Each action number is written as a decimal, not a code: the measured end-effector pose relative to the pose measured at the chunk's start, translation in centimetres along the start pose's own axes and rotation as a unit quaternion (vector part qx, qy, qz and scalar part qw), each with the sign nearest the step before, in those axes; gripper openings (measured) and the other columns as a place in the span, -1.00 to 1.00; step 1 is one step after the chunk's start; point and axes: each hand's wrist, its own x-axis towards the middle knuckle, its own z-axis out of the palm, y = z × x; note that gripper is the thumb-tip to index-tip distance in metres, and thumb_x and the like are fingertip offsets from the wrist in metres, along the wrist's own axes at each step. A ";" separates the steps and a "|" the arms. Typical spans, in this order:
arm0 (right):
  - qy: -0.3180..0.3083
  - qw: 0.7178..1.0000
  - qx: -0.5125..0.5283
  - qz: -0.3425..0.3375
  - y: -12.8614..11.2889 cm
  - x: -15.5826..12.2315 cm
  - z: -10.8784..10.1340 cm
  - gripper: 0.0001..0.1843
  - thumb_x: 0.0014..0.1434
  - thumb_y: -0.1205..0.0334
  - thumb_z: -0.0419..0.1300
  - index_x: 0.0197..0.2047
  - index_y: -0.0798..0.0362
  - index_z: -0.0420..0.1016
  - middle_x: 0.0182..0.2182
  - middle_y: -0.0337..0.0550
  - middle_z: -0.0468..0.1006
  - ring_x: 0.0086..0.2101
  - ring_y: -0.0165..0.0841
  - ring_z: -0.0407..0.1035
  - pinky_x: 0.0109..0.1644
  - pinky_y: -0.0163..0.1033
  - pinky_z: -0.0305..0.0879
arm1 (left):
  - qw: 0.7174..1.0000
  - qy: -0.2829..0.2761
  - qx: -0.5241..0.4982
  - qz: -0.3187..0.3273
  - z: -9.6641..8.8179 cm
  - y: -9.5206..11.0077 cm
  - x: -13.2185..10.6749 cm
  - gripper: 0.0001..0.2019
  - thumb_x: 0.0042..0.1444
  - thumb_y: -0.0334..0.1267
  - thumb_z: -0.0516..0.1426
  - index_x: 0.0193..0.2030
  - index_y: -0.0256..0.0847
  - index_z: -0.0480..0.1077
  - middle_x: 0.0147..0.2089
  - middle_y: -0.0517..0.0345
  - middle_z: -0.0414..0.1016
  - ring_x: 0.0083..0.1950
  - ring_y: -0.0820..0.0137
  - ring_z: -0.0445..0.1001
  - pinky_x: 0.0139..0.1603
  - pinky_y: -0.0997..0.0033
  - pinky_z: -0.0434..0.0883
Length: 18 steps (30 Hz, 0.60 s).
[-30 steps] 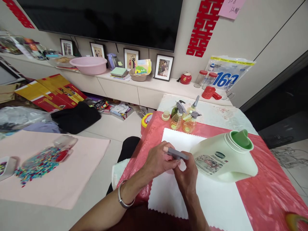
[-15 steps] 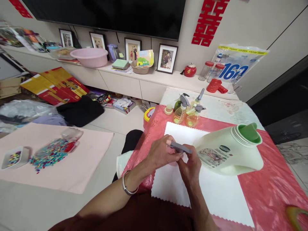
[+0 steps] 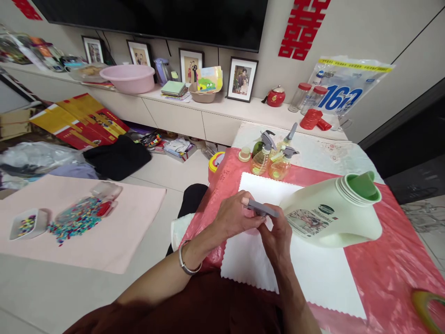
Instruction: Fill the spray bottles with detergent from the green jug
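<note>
Both my hands are closed on one small thing: a grey plastic piece (image 3: 263, 208), the same grey as the trigger tops on the spray bottles (image 3: 261, 160) at the far end of the worktop. My left hand (image 3: 233, 218), the one with the bangle (image 3: 187, 264) on its wrist, pinches the near end with the thumb on top. My right hand (image 3: 276, 236) curls under the other end, and its fingers hide whatever hangs below the piece, so I cannot tell if a tube or collar is attached. The piece sits just above the white sheet (image 3: 313, 273) that lies over the red plastic cover (image 3: 389, 260), close in front of me.

Just to the right lies the pale green jug (image 3: 333, 215) on its side, mouth open and pointing away, its label almost touching my right knuckles.

I judge this to be fiddly two-handed work, so the grip should be steady rather than hard: the left hand holds the body firm while the right fingertips do the turning or pulling. I'd work low over the white sheet, so that a dropped part lands there and not on the floor. I'd also mind my right elbow, because the jug looks easy to nudge and it has no cap on
</note>
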 end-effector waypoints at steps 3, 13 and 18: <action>0.037 0.999 -0.014 0.012 0.3 -0.2 0.8 -0.80 0.23 0.21 0.25 -0.09 0.08 0.45 -0.21 -0.21 0.48 -0.24 -0.41 0.38 -0.16 -0.34 0.28 | 1.000 0.002 -0.002 0.002 0.1 -0.2 -0.1 -0.72 -0.06 -0.12 0.36 -0.38 -0.13 0.35 -0.36 0.32 0.46 -0.35 0.41 0.39 -0.33 0.41 0.21; -0.073 0.997 0.012 -0.012 -0.8 0.1 -0.7 -0.68 0.42 0.14 0.13 0.18 -0.04 0.46 0.02 -0.17 0.46 -0.01 -0.37 0.38 0.04 -0.28 0.37 | 1.000 -0.018 -0.020 -0.010 -0.5 0.0 -0.3 -0.69 -0.01 -0.06 0.36 -0.37 -0.15 0.35 -0.34 0.32 0.46 -0.30 0.40 0.42 -0.29 0.41 0.23; -0.028 1.000 0.006 -0.010 0.1 -0.2 -0.4 -0.78 0.38 0.18 0.19 0.07 -0.04 0.48 -0.08 -0.24 0.48 -0.11 -0.41 0.39 -0.06 -0.33 0.32 | 1.000 -0.027 0.003 -0.002 -0.3 0.0 -0.3 -0.67 0.01 -0.02 0.37 -0.32 -0.14 0.38 -0.30 0.31 0.49 -0.26 0.38 0.45 -0.26 0.41 0.24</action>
